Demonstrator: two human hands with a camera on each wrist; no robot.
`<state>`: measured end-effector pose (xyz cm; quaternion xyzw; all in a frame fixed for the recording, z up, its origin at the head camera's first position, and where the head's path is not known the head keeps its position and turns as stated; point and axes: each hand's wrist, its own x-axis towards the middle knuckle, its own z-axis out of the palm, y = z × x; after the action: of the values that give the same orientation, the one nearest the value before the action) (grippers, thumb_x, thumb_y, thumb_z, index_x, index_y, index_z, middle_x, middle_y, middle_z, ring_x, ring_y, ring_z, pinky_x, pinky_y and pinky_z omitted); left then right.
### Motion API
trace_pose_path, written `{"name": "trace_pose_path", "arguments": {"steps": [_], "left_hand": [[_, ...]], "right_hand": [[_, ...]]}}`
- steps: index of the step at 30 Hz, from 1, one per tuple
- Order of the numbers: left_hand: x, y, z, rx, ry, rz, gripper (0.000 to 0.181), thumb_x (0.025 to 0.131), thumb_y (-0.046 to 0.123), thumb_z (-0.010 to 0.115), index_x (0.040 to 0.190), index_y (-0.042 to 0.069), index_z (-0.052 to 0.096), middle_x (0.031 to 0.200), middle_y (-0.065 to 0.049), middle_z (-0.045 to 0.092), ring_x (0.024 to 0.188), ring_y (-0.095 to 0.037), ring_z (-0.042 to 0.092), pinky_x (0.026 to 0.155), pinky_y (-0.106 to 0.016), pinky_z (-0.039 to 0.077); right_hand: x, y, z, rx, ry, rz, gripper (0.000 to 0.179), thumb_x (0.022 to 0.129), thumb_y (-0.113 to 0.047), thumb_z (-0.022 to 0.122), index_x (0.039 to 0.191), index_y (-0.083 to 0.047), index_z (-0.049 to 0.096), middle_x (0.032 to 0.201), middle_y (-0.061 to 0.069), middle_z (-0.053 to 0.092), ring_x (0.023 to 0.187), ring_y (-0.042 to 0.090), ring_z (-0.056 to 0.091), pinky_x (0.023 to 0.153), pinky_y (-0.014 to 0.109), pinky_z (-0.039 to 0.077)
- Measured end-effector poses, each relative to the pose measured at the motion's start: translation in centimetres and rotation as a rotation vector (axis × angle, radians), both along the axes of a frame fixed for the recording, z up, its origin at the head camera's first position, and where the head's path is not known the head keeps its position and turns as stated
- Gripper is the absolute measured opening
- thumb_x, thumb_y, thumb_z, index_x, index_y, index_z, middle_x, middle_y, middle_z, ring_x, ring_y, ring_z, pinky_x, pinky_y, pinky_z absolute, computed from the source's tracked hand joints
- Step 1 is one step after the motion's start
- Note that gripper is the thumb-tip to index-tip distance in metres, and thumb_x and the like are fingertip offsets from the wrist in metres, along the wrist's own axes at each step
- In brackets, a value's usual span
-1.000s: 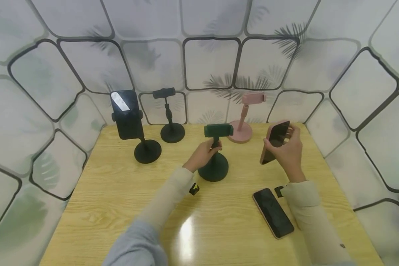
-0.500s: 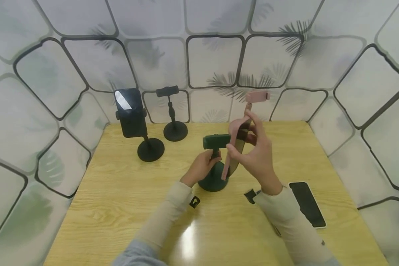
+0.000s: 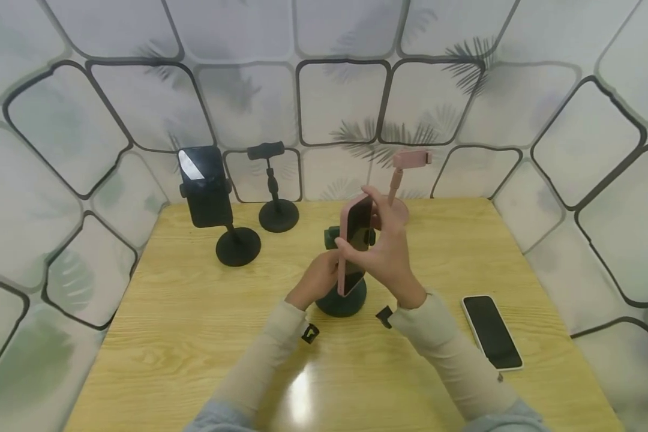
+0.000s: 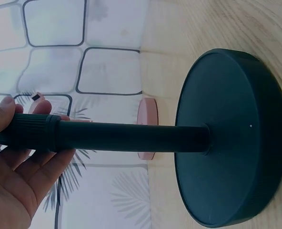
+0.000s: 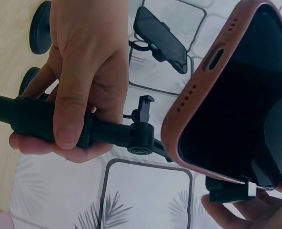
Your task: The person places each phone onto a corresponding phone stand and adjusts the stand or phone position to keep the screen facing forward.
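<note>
While my left hand (image 3: 320,278) grips the stand (image 4: 191,138), my right hand (image 3: 390,257) pinches a seemingly unclamped pink phone (image 3: 354,271); leftward, another phone (image 3: 206,195) is mounted.

Pale wooden table (image 3: 151,360), grain running crosswise (a bright reflection (image 3: 300,393) shows toward the viewer). Standing on it by round bases: at left, a black stand (image 3: 238,246); behind and to its right, a second black stand (image 3: 278,216); near the middle, a green stand (image 3: 341,303); at the rear, a pink stand (image 3: 400,211). A white-edged phone (image 3: 492,332) lies flat, screen up, at right.
</note>
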<state>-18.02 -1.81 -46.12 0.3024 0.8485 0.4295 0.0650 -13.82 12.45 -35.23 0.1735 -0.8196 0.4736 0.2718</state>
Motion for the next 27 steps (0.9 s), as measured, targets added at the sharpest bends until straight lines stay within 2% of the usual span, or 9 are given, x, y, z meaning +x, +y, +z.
{"name": "trace_pose_path", "arguments": {"steps": [4,8,10,14,17,19,21,24,27], "left_hand": [[0.0,-0.4,0.2,-0.005,0.007,-0.004,0.026,0.099,0.019,0.046,0.117,0.009,0.061,0.114,-0.01,0.065,0.108,-0.024,0.062,0.094,-0.041,0.049],[-0.2,-0.7,0.2,0.059,-0.051,-0.042,0.027,0.099,0.02,0.048,0.12,0.009,0.06,0.121,-0.01,0.063,0.113,-0.024,0.059,0.097,-0.042,0.048],[-0.1,-1.3,0.5,0.113,-0.082,-0.063,0.032,0.098,0.019,0.051,0.128,0.009,0.055,0.13,-0.01,0.058,0.121,-0.025,0.055,0.1,-0.042,0.046],[0.6,-3.2,2.8,0.315,-0.112,-0.041,0.042,0.096,0.01,0.052,0.136,0.003,0.045,0.139,-0.017,0.049,0.128,-0.032,0.048,0.103,-0.046,0.043],[1.2,-4.4,5.2,0.45,-0.103,0.003,0.038,0.095,0.005,0.052,0.132,-0.003,0.048,0.131,-0.022,0.054,0.119,-0.035,0.053,0.098,-0.047,0.047],[1.4,-4.6,6.4,0.446,-0.084,0.038,0.034,0.094,0.008,0.054,0.127,-0.002,0.053,0.123,-0.021,0.059,0.111,-0.032,0.059,0.093,-0.043,0.051],[1.5,-4.4,7.3,0.39,-0.063,0.073,0.033,0.093,0.014,0.058,0.123,0.002,0.058,0.117,-0.017,0.064,0.106,-0.028,0.062,0.09,-0.037,0.053],[1.6,-3.8,7.9,0.322,-0.057,0.122,0.032,0.089,0.017,0.064,0.118,0.005,0.063,0.11,-0.013,0.067,0.101,-0.024,0.065,0.085,-0.032,0.055],[1.7,-3.5,8.3,0.315,-0.078,0.147,0.028,0.088,0.013,0.066,0.114,0.004,0.065,0.106,-0.013,0.069,0.098,-0.024,0.066,0.083,-0.032,0.056]], "right_hand": [[0.0,-0.4,-0.1,0.016,0.003,-0.05,0.082,0.069,-0.023,0.08,0.14,-0.014,0.04,0.097,0.016,0.057,0.08,0.025,0.058,0.073,0.041,0.052],[-0.1,-0.7,-0.1,0.048,0.018,-0.118,0.083,0.068,-0.029,0.08,0.139,-0.013,0.04,0.096,0.016,0.057,0.076,0.027,0.059,0.068,0.04,0.052],[-0.1,-0.9,-0.2,0.06,0.008,-0.149,0.084,0.068,-0.032,0.08,0.139,-0.013,0.04,0.095,0.015,0.058,0.073,0.027,0.059,0.064,0.039,0.051],[0.1,-1.4,-0.2,0.081,-0.032,-0.184,0.084,0.068,-0.035,0.079,0.138,-0.014,0.039,0.098,0.014,0.059,0.073,0.025,0.058,0.063,0.038,0.05],[0.2,-1.7,-0.1,0.095,-0.044,-0.191,0.084,0.069,-0.036,0.079,0.138,-0.012,0.038,0.105,0.013,0.059,0.075,0.025,0.057,0.064,0.039,0.051],[0.2,-1.9,0.0,0.11,-0.043,-0.205,0.084,0.07,-0.037,0.079,0.138,-0.011,0.038,0.111,0.012,0.058,0.076,0.025,0.057,0.063,0.04,0.05],[0.2,-1.9,0.1,0.124,-0.041,-0.221,0.085,0.069,-0.038,0.08,0.138,-0.011,0.038,0.114,0.012,0.057,0.076,0.026,0.057,0.062,0.042,0.05],[0.3,-1.8,0.2,0.148,-0.044,-0.239,0.087,0.069,-0.04,0.08,0.139,-0.012,0.037,0.119,0.011,0.056,0.078,0.027,0.058,0.063,0.043,0.051],[0.3,-1.8,0.3,0.163,-0.051,-0.245,0.088,0.069,-0.04,0.08,0.14,-0.012,0.036,0.122,0.011,0.055,0.081,0.027,0.058,0.064,0.043,0.052]]}}
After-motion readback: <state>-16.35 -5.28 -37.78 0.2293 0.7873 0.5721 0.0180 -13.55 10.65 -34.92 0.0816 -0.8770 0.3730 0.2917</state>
